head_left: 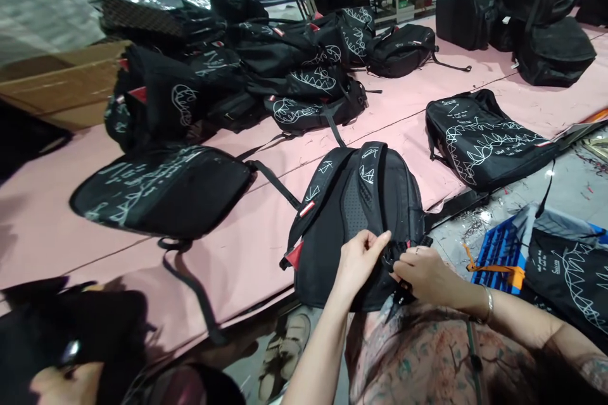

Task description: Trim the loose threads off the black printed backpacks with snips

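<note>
Holding bunched black webbing (392, 257) between pinched left hand (363, 259) and curled right hand (422, 273), over the lower end of a black fabric backpack (316, 272) with white-scribbled shoulder straps (369, 168), lying straps-up along the pink-covered bench (259, 256) edge. Best to smooth out twists and draw evenly.

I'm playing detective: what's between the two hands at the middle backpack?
In the head view, bunched black strap lies between the left hand and right hand.

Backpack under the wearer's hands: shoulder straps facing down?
No, the backpack lies with both shoulder straps facing up.
</note>
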The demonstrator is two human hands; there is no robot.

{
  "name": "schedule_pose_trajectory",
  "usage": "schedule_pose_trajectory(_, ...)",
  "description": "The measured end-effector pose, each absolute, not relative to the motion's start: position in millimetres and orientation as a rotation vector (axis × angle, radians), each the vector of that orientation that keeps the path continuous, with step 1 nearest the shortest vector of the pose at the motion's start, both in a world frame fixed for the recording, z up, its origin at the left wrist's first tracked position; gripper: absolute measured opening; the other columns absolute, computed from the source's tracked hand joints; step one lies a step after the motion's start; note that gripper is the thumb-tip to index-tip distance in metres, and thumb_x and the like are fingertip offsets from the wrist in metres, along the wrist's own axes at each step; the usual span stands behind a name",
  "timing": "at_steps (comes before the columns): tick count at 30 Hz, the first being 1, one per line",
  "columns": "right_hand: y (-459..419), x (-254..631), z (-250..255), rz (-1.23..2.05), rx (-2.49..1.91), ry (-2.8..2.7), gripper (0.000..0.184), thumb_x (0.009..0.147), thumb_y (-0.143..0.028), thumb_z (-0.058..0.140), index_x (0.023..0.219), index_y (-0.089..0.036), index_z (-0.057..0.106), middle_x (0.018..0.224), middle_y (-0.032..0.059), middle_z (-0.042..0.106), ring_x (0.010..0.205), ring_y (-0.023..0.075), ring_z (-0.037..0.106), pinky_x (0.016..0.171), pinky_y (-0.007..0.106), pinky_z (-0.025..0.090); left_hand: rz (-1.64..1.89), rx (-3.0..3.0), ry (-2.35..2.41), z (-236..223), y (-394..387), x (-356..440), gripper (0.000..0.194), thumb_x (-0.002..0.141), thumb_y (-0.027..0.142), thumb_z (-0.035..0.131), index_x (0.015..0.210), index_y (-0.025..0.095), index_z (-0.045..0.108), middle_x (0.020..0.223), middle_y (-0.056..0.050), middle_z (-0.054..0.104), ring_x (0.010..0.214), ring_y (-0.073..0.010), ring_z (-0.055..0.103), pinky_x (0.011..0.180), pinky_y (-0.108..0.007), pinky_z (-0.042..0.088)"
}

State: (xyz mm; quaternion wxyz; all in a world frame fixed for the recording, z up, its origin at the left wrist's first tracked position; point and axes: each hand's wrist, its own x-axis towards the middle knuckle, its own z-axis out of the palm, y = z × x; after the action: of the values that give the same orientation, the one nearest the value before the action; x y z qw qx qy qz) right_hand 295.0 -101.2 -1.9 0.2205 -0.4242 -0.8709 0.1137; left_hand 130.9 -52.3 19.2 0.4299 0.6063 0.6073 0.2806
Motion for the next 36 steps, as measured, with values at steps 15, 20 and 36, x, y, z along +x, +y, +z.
schedule_pose_trajectory(15, -79, 326, -3, 0.618, -1.248, -1.787, 0.01, 0.084, -0.023, 0.052, 0.089, -0.016, 0.057, 0.077, 0.0034, 0.055, 0.073, 0.0146, 0.048, 0.069, 0.028, 0.038, 1.13, 0.477, 1.058, 13, -62, 143, 0.03, 0.062, 0.033, 0.072, 0.07, 0.009, 0.056, 0.058, -0.003, 0.06, 0.043, -0.0071, 0.051, 0.038, -0.016, 0.04)
schedule_pose_trajectory(20, -66, 318, -6, 0.466, -1.201, -1.883, 0.009, 0.083, -0.022, 0.053, 0.082, -0.016, 0.059, 0.074, 0.0036, 0.057, 0.071, 0.0156, 0.05, 0.068, 0.028, 0.038, 1.12, 0.463, 1.076, 17, -64, 145, 0.035, 0.057, 0.035, 0.076, 0.061, 0.011, 0.05, 0.047, 0.004, 0.049, 0.039, -0.0044, 0.045, 0.039, -0.015, 0.041)
schedule_pose_trajectory(36, -69, 322, 7, 0.446, -1.118, -2.087, 0.016, 0.089, -0.027, 0.046, 0.087, -0.016, 0.057, 0.081, 0.005, 0.06, 0.077, 0.016, 0.052, 0.07, 0.028, 0.039, 1.074, 0.434, 1.113, 16, -64, 148, 0.035, 0.057, 0.035, 0.075, 0.07, 0.01, 0.053, 0.06, -0.003, 0.061, 0.05, -0.0107, 0.057, 0.051, -0.023, 0.051)
